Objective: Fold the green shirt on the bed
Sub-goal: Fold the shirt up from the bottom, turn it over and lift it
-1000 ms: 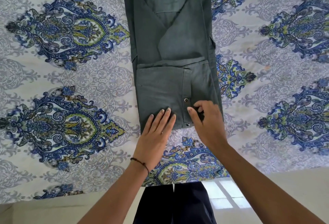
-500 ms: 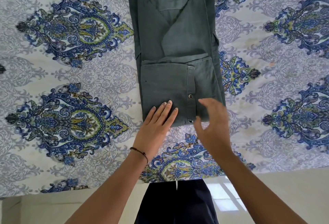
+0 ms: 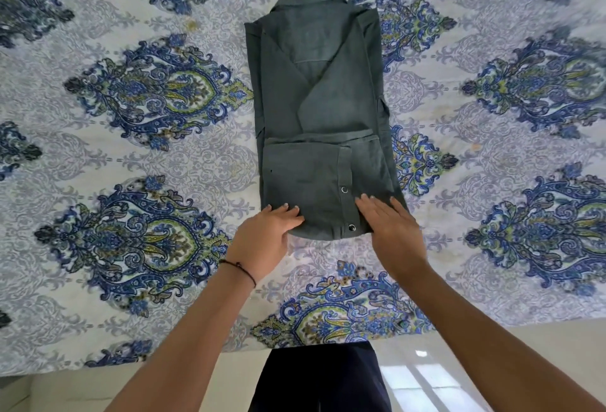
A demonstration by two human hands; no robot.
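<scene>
**Fold nearly complete**

On the bed [image 3: 131, 247], the green shirt [image 3: 314, 110] lies mid-bed with its sides turned in and its near hem folded up once. The left hand [image 3: 265, 234] and right hand [image 3: 390, 228] rest flat, fingers straight, on its near edge, gripping nothing. Likely one more fold remains.
</scene>
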